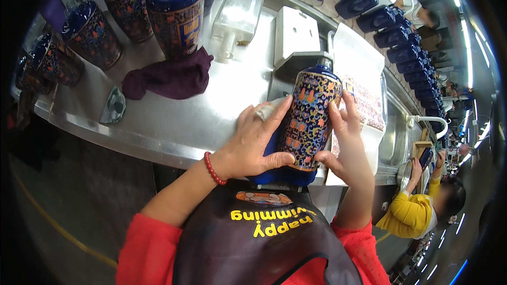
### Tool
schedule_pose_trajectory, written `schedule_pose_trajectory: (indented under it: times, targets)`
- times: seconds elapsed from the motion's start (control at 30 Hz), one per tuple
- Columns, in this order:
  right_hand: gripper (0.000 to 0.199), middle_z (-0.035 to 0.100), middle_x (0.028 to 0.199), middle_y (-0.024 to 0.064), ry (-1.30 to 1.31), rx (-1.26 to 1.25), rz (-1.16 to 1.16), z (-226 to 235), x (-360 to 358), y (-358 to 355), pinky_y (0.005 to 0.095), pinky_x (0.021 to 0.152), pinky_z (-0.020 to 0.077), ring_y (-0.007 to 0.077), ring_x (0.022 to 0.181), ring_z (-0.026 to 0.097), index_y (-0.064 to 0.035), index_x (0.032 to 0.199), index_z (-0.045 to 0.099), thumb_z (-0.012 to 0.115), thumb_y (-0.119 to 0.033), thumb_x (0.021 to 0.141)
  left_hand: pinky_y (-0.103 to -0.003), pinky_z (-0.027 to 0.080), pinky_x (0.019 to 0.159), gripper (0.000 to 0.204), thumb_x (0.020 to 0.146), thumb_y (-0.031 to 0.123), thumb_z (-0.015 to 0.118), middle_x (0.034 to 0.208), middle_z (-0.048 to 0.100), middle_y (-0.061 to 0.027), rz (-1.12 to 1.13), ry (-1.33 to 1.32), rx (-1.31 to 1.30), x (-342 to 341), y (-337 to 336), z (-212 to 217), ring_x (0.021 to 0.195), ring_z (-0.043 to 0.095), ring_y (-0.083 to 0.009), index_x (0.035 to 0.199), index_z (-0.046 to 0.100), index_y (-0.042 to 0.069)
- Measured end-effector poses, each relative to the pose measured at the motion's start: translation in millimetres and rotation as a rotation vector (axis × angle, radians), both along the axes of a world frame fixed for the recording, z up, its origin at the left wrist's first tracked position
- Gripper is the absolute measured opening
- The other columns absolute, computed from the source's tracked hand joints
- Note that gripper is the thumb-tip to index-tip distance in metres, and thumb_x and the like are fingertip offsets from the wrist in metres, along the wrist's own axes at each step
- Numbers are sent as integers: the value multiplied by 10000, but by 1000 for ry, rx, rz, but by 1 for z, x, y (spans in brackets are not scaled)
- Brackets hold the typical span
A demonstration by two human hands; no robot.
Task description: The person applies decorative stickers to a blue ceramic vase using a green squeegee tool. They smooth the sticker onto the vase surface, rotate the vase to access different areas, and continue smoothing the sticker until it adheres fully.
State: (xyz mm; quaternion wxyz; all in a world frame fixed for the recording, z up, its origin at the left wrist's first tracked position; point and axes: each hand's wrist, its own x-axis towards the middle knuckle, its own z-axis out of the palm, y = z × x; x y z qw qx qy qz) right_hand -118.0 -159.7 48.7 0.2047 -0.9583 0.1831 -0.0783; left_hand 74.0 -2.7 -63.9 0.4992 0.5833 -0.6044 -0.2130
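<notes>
The single view looks steeply down from the person's head, its wide fisheye lens set above and on the wearer's side of the grip, where the left hand [251, 146] and right hand [346, 145] meet on a patterned bottle [309, 113] at close range. It takes in the apron [211, 237] below the grip, the steel worktop [174, 121] to its left, and distant ceiling lights [469, 55] far to its right, curving near the rim.

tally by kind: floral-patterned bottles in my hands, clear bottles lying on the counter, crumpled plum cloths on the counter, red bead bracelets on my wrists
Floral-patterned bottle: 1
Clear bottle: 1
Crumpled plum cloth: 1
Red bead bracelet: 1
Total: 4
</notes>
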Motion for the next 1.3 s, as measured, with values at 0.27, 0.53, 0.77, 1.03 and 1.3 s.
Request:
schedule_pose_trajectory:
  times: [0.27,0.53,0.77,1.03,1.3]
  targets:
    - [958,217,1657,286,-9,-40,13,4,-1,3,492,1046,494,397,1251,553,-113,1552,476,799,-582,782,-526,165,1218,1101,924,692,593,1553,384,-306,-48,24,51,1,3,4,1454,338,-445,1626,154,-32]
    - [971,211,1659,289,-58,4,37,2,-1,2,505,1065,474,409,1262,548,-99,1563,453,796,-583,794,-611,169,1199,1111,912,714,588,1544,400,-289,-20,7,75,-2,4,8,1430,353,-462,1646,125,20]
    - [945,147,1682,306,34,79,21,7,-1,2,502,1160,368,442,1464,403,-99,1617,351,667,-638,908,-624,139,1208,1131,906,725,587,1543,398,-303,-14,-36,156,-4,6,15,1454,336,-455,1632,134,-14]
    - [914,259,1641,304,33,-159,40,28,11,-3,488,1074,476,418,1268,574,-63,1552,449,880,-213,760,-645,140,1199,1131,885,688,639,1531,419,-278,37,1,96,-7,7,16,1426,370,-439,1634,145,-1]
    - [272,707,855,169,153,-252,104,86,66,-15,458,644,555,386,746,712,-25,1093,602,710,-9,844,-666,107,1189,1132,868,586,711,1488,480,-248,52,31,46,-9,8,17,1393,385,-423,1642,117,14]
